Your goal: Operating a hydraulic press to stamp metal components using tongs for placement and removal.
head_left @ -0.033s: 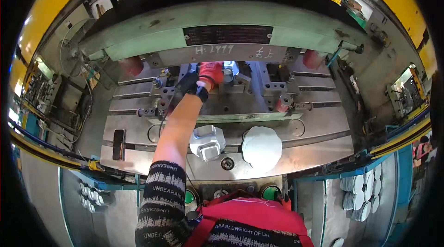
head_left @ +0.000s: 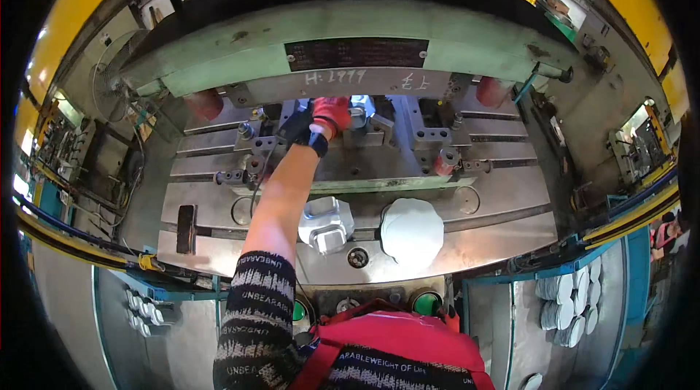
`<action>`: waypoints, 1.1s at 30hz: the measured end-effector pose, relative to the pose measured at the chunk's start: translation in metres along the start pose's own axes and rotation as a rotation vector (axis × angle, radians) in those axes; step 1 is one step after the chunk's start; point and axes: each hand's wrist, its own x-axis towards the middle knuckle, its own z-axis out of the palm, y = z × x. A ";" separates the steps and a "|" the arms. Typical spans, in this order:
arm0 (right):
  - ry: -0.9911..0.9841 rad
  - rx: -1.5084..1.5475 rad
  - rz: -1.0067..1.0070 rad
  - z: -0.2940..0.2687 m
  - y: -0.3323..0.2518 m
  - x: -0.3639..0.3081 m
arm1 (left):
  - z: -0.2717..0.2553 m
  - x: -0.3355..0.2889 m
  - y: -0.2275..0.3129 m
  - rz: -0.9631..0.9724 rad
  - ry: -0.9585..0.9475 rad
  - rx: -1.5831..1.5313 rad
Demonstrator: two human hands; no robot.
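Note:
My left arm reaches forward under the raised upper part of a press. At the lower die [head_left: 350,160], my left hand [head_left: 332,114] wears a red glove and is curled closed. Against it on the left is a black corded tool [head_left: 295,131], which the hand seems to grip; the fingertips are hidden. A cord hangs from the tool toward the front. Just right of the hand, a shiny, brightly lit metal form [head_left: 361,109] stands on the die. My right hand does not show.
A formed silver metal part [head_left: 325,224] and a pile of flat grey blanks [head_left: 412,233] lie on the press bed. A phone [head_left: 187,229] rests at its left. Green buttons [head_left: 425,304] sit below the front edge. More blanks [head_left: 561,302] lie on the right table, small parts [head_left: 146,312] on the left.

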 end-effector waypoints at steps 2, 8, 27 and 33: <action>0.032 0.036 0.009 -0.005 0.007 -0.003 | 0.029 0.011 -0.026 0.230 0.383 0.064; 0.472 -0.109 0.092 -0.037 -0.010 -0.022 | -0.038 -0.045 0.003 0.115 0.365 0.123; -0.178 -0.034 -0.481 0.032 -0.220 -0.059 | 0.020 -0.278 0.010 0.191 0.260 0.094; -0.081 0.181 -0.795 0.021 -0.302 -0.134 | 0.016 -0.289 0.014 0.196 0.426 -0.100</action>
